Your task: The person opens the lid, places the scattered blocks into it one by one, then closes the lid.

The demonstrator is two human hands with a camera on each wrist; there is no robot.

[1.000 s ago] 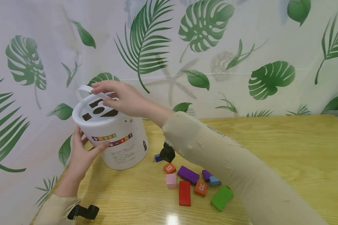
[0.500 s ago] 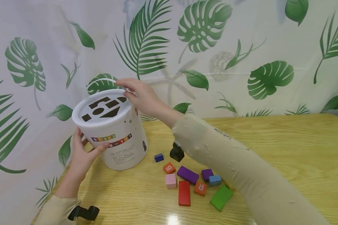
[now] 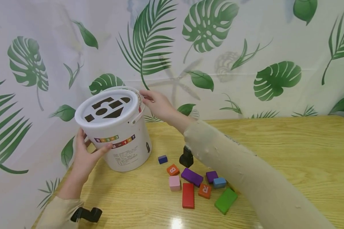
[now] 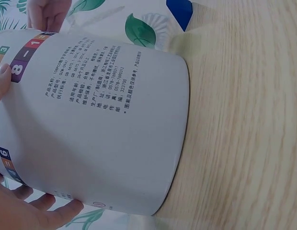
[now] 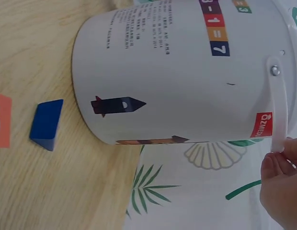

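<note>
Right grip: the right hand (image 3: pixel 157 105) pinches the white handle (image 5: pixel 279 105) with thumb and fingers, beside the lid (image 3: pixel 107 109).
Left grip: the left hand (image 3: pixel 87 157) holds the bucket (image 3: pixel 129 152) from the side, thumb across the front, fingers round the left.
Bucket: standing toward the left end of the desk (image 3: pixel 292 149), lid on, slots facing up.
Handling: its wall looks stiff and smooth, perhaps slippery; weight I cannot tell, as the contents don't show.
Hold: the handle looks thin and bendy, best pinched near its middle while a palm steadies the wall.
Edges: the desk's left edge runs near the left hand; the leaf-print curtain (image 3: pixel 232 92) hangs behind.
Room: loose blocks (image 3: pixel 192 177) lie to the right, the dark blue block (image 3: pixel 162 159) nearest; desk stretches on past the right sleeve (image 3: pixel 232 165).
</note>
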